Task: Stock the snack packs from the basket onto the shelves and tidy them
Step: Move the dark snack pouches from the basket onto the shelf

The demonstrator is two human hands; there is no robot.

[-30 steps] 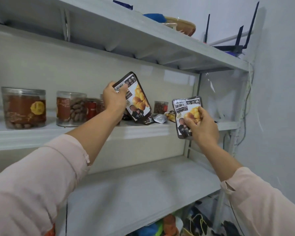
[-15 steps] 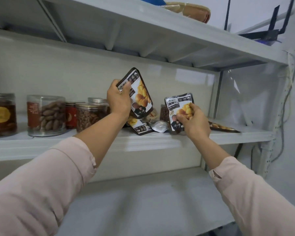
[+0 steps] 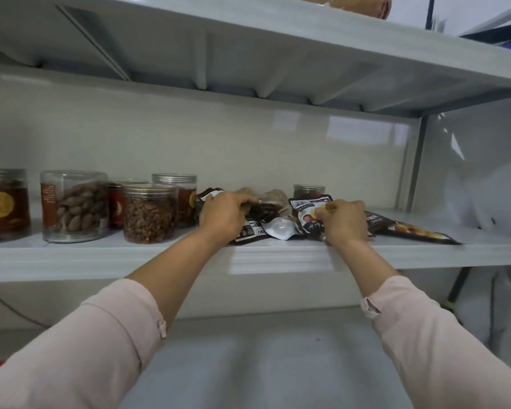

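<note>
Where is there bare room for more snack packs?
Free: the grey metal middle shelf right of the long dark pack, and the lower grey shelf. Crowded: from the clear plastic nut jars to the pile of dark snack packs under both hands.

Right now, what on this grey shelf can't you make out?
Head view:
- Dark snack pack in the left hand: mostly covered by the hand.
- Small clear jar at the back: only its top shows above the black-and-white snack pack that the right hand pinches.
- Brown-labelled clear plastic jar: cut by the left edge.
- Tan object on the top shelf: cut by the top edge.
- Pack print: too small to read.
</note>
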